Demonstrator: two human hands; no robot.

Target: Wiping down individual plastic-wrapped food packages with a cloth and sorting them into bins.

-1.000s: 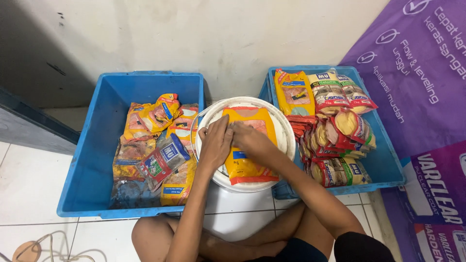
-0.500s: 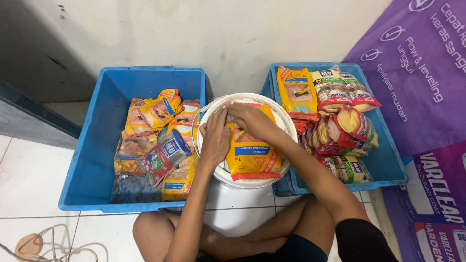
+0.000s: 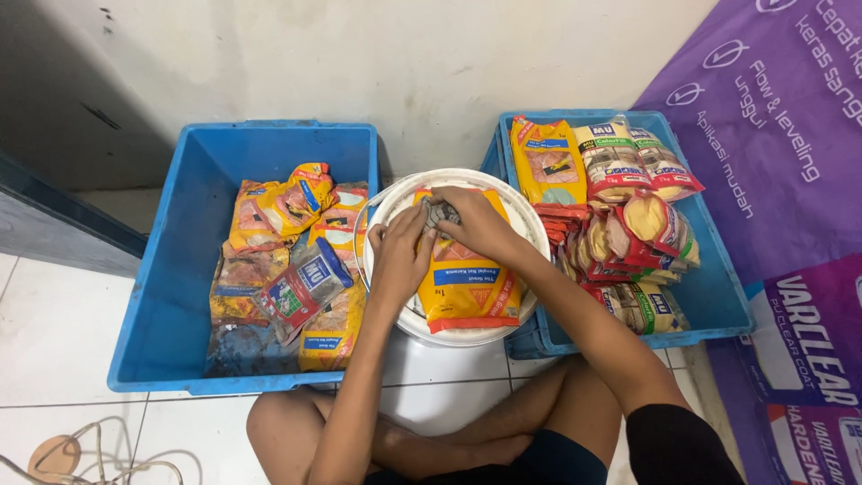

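A yellow and orange packet (image 3: 467,287) lies flat on top of a white bucket (image 3: 467,334) between two blue bins. My left hand (image 3: 400,256) rests on the packet's left edge and presses it down. My right hand (image 3: 476,220) sits over the packet's upper part, fingers closed on a crumpled grey cloth (image 3: 438,214) that touches the packet. My forearms reach in from below, and my crossed legs show under the bucket.
The left blue bin (image 3: 162,296) holds several dusty yellow packets along its right side. The right blue bin (image 3: 709,278) is stacked with several cleaner packets. A purple banner (image 3: 790,153) hangs at right. A white cable (image 3: 99,467) lies on the tiled floor.
My right hand with the cloth has shifted from the packet's middle up to its top edge. My left hand has stayed on the left edge.
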